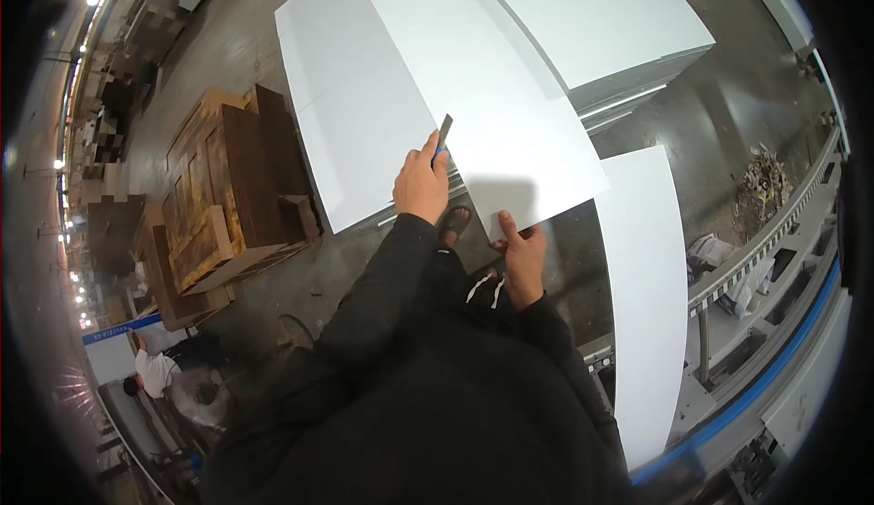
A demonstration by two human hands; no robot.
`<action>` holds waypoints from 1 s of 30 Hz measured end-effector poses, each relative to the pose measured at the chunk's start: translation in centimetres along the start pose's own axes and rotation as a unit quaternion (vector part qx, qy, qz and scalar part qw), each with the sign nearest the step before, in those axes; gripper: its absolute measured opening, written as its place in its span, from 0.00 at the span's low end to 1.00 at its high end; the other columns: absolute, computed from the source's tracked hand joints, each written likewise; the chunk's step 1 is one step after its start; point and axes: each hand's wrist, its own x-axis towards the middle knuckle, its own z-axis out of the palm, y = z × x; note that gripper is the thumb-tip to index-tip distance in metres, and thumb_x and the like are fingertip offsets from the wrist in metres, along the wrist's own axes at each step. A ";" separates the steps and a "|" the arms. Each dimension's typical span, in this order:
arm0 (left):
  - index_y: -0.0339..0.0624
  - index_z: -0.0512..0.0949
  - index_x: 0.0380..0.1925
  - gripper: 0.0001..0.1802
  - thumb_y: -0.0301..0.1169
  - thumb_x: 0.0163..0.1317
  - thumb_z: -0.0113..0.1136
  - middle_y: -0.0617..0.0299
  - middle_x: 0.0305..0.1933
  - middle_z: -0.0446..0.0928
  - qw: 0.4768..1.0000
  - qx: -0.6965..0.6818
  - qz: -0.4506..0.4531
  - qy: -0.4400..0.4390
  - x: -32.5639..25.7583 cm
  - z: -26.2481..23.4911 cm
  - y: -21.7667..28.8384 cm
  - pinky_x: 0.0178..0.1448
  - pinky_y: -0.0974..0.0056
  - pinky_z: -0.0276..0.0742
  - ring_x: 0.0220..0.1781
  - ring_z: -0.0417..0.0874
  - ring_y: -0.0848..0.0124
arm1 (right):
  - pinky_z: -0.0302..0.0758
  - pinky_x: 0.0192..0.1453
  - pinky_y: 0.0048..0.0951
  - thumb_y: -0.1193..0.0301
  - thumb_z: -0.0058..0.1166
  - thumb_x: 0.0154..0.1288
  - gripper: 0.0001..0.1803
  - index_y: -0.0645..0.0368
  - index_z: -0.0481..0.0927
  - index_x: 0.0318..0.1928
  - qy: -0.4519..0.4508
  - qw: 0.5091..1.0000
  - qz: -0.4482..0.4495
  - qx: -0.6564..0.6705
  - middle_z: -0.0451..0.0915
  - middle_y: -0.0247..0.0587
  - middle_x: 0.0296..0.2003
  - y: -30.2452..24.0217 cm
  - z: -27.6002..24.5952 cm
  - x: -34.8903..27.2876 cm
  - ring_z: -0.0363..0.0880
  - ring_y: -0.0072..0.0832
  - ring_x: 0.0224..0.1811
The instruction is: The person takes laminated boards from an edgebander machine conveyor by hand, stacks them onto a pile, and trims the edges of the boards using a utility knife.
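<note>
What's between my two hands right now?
In the head view, between the left hand holding a blade tool and the right hand lies the white panel's near edge, with a sandalled foot below.

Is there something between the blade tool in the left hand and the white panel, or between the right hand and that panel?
Nothing visible. The left hand holds the blade tool right over the white panel. The right hand grips the panel's near edge directly.

Stacked dark wooden furniture (228,195), blue-edged conveyor rail (774,259), debris pile (760,177), crouching person in white shirt (155,373)
</note>
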 end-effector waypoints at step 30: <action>0.61 0.77 0.65 0.22 0.46 0.74 0.49 0.51 0.52 0.83 0.998 0.002 -0.047 0.038 20.3 -1.4 -3.2 0.61 0.48 0.77 0.56 0.82 0.49 | 0.75 0.31 0.23 0.64 0.65 0.69 0.23 0.66 0.74 0.55 0.019 1.000 -0.006 -0.022 0.80 0.39 0.44 -1.3 1.1 -0.7 0.78 0.21 0.36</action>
